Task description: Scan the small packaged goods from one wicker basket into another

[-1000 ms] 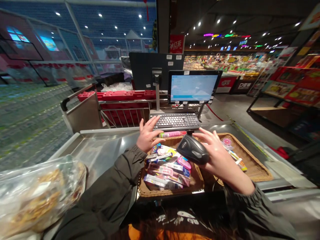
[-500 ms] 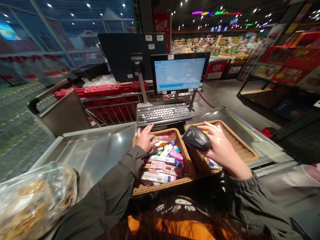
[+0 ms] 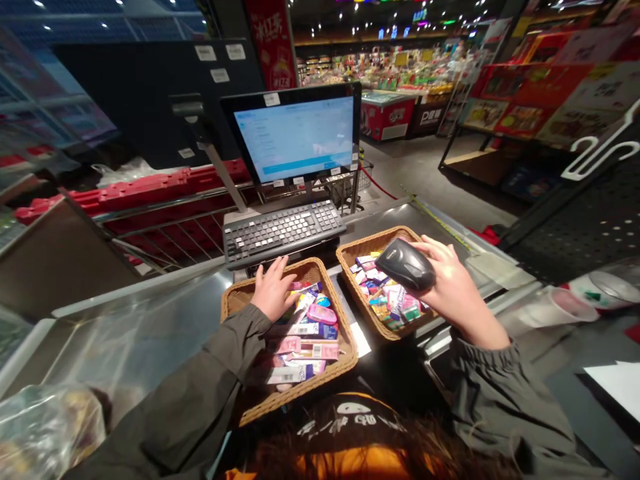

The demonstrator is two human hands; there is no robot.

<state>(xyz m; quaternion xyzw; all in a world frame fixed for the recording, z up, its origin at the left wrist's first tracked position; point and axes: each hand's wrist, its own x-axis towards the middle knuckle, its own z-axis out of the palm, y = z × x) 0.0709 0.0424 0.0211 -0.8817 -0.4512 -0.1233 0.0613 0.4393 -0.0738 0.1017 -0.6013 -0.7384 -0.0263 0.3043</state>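
My left hand (image 3: 274, 290) hovers over the back left of a wicker basket (image 3: 346, 350), fingers spread and apparently gripping nothing. Inside lie slim packs with barcodes and a pink oval item (image 3: 321, 314). Wrapped in my right hand (image 3: 454, 285) is a black handheld barcode scanner (image 3: 406, 265), its head pointing left. It is held above a second wicker basket (image 3: 369, 308), which contains many small colourful packets (image 3: 395, 300). The scanner and hand hide this basket's right part.
Behind the baskets are a keyboard (image 3: 285, 230) and a lit monitor (image 3: 303, 139). A clear plastic bag (image 3: 47, 430) rests on the metal counter (image 3: 165, 333) at left. Plastic cups (image 3: 555, 308) stand at right, near a white hanger (image 3: 597, 153).
The view has turned right and come closer to the screen. More of the right basket's packets now show beneath the scanner. My left hand remains over the left basket.
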